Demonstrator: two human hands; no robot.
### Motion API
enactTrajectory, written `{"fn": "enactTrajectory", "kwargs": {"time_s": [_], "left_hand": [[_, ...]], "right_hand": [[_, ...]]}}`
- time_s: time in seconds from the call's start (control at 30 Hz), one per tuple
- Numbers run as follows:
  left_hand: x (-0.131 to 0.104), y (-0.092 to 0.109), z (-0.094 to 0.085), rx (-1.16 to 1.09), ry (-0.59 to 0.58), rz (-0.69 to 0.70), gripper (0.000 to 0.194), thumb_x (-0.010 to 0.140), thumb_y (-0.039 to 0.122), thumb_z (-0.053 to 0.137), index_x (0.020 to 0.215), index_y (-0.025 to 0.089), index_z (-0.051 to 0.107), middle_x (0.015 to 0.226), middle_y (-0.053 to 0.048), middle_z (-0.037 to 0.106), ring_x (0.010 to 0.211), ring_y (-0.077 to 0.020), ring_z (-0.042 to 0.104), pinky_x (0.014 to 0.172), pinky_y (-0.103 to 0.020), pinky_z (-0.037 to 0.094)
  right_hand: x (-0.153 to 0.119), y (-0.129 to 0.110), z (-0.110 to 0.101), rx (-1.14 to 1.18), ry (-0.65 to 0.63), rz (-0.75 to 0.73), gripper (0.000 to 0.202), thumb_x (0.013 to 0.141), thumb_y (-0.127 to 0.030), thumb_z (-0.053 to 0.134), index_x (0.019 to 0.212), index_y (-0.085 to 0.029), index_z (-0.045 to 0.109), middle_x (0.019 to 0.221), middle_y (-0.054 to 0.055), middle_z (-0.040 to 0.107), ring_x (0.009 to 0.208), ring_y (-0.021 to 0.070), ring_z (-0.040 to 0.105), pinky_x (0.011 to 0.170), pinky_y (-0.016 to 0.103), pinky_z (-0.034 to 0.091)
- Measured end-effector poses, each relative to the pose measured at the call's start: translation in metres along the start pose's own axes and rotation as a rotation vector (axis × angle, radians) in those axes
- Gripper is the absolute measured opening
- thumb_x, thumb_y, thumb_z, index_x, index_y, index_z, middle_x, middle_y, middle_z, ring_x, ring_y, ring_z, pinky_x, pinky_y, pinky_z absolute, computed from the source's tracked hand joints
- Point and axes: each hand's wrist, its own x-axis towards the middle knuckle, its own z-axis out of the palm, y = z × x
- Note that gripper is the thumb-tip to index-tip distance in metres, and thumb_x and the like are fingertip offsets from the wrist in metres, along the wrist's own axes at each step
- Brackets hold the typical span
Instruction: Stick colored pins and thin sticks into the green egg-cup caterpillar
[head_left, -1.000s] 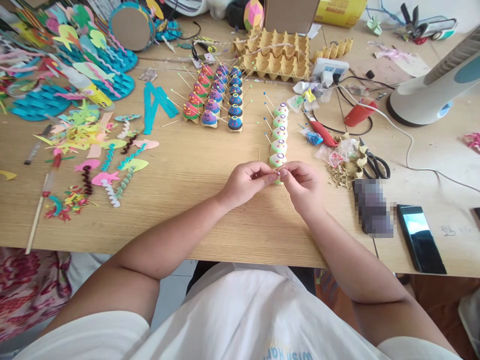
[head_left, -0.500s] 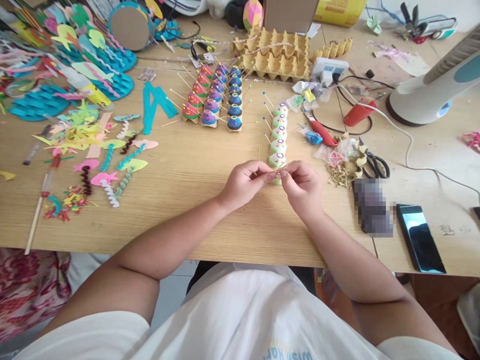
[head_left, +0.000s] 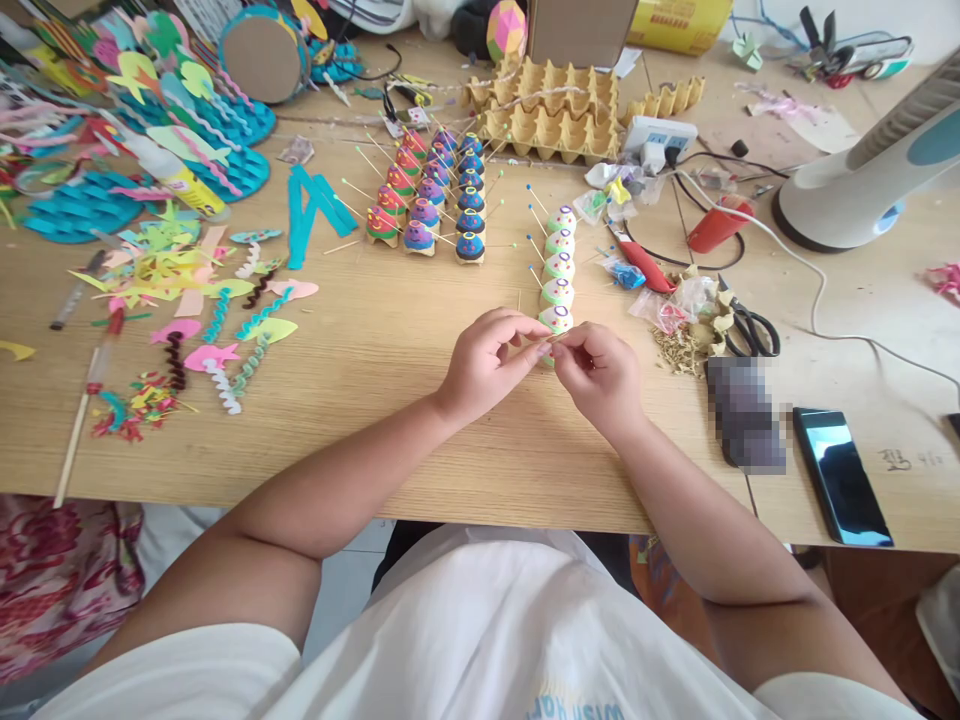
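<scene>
My left hand (head_left: 491, 365) and my right hand (head_left: 604, 375) meet at the near end of an egg-carton strip (head_left: 557, 290) painted white and green. Thumb and fingers are pinched on both hands, fingertips almost touching. Between them shows a short bit of a thin wooden stick (head_left: 554, 337), mostly hidden by the fingers. Purple rings and small dots decorate the strip's cups, and blue-tipped sticks (head_left: 535, 236) lean out of its left side. My hands cover the nearest cup in part.
Red, purple and blue painted egg-carton strips (head_left: 426, 205) stand behind to the left. Paper cutouts (head_left: 217, 300) spread across the left side. Plain egg cartons (head_left: 551, 110) lie at the back. Scissors (head_left: 754, 325), a phone (head_left: 844, 475) and a white cable (head_left: 814, 290) are on the right.
The fingers have shifted slightly around the near end of the strip, with the left fingers a little more stretched. Both hands stay pinched together; the painted strips stay in place.
</scene>
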Motion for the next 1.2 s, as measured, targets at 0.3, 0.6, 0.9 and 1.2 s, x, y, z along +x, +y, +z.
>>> {"fn": "enactTrajectory", "kwargs": {"time_s": [0.3, 0.6, 0.9, 1.2], "left_hand": [[-0.001, 0.000, -0.002, 0.102, 0.012, 0.104, 0.011, 0.097, 0.027, 0.069, 0.096, 0.021, 0.078, 0.081, -0.002, 0.077, 0.071, -0.0124, 0.064, 0.067, -0.026, 0.049], [-0.005, 0.003, 0.002, -0.102, 0.057, -0.107, 0.028, 0.099, 0.046, 0.066, 0.092, 0.019, 0.074, 0.091, -0.005, 0.080, 0.073, -0.0109, 0.068, 0.060, -0.022, 0.049], [0.002, -0.004, -0.003, -0.258, 0.187, -0.213, 0.033, 0.096, 0.054, 0.069, 0.094, 0.021, 0.070, 0.091, -0.004, 0.076, 0.082, -0.0124, 0.068, 0.068, -0.023, 0.051], [0.002, -0.014, 0.000, -0.441, 0.147, -0.272, 0.032, 0.096, 0.054, 0.070, 0.093, 0.023, 0.062, 0.091, -0.002, 0.072, 0.079, -0.0107, 0.065, 0.057, -0.020, 0.045]], "right_hand": [[-0.002, -0.004, 0.002, 0.067, 0.001, 0.036, 0.015, 0.087, -0.022, 0.067, 0.074, -0.022, 0.061, 0.064, -0.003, 0.051, 0.056, 0.0104, 0.040, 0.057, 0.029, 0.033], [-0.003, 0.002, 0.005, 0.266, 0.028, 0.210, 0.023, 0.085, -0.036, 0.075, 0.073, -0.023, 0.060, 0.058, -0.005, 0.047, 0.055, 0.0102, 0.038, 0.052, 0.026, 0.030], [0.001, 0.003, 0.001, 0.272, 0.108, 0.223, 0.023, 0.085, -0.033, 0.074, 0.072, -0.023, 0.058, 0.060, -0.004, 0.049, 0.055, 0.0101, 0.038, 0.053, 0.027, 0.030], [0.021, 0.018, -0.038, -0.254, 0.139, 0.046, 0.015, 0.079, -0.012, 0.061, 0.071, -0.022, 0.056, 0.063, -0.002, 0.052, 0.060, 0.0133, 0.043, 0.060, 0.032, 0.031]]}}
